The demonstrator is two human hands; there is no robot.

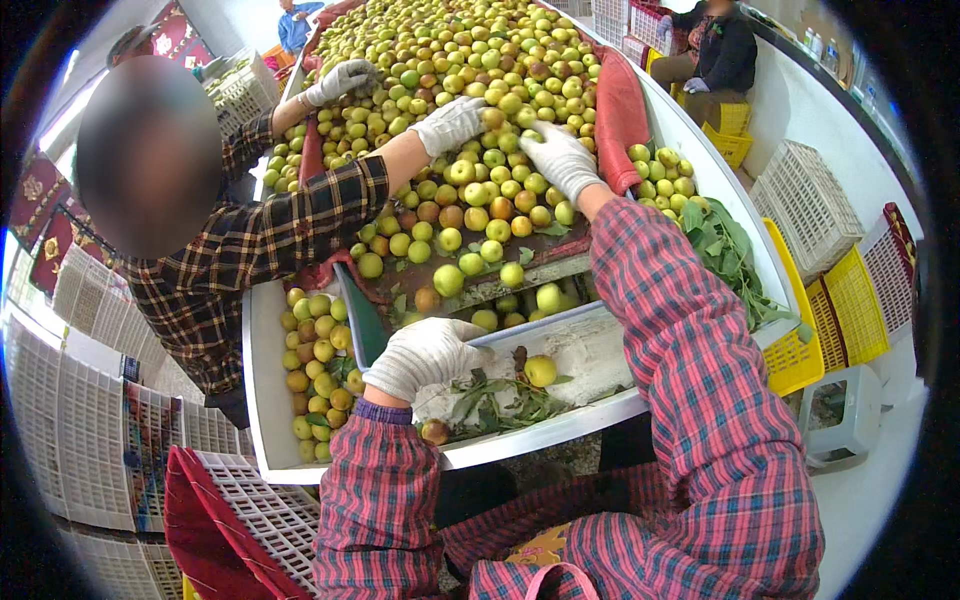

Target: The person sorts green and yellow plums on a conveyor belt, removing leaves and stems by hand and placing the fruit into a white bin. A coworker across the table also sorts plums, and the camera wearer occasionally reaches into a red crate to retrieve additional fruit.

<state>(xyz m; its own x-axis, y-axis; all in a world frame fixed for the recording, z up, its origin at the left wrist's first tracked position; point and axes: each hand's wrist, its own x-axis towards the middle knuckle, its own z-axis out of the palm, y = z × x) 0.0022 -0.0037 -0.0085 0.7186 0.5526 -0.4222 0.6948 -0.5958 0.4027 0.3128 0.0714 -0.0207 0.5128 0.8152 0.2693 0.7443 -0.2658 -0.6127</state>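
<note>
My right hand (561,160), in a white knit glove, reaches into a heap of small round green-and-reddish fruits (474,193), perhaps plums. Its fingers are spread and touch fruits near the heap's middle. Nearer me, my left hand (427,356), gloved alike, is bent over the blue-edged rim (536,324) of a sloping chute. Whether its hidden fingers grip anything cannot be told. Just below it, a white trough (600,349) holds leafy twigs (487,401), one yellow-green fruit (540,370) and a browner fruit (435,431).
A co-worker in a checked shirt (300,217) reaches across from the left with both gloved hands. Side channels hold more fruits (321,352) and leaves (724,247). White crates (806,206), yellow crates (847,307) and a plastic stool (840,412) stand right. Another person (712,56) sits behind.
</note>
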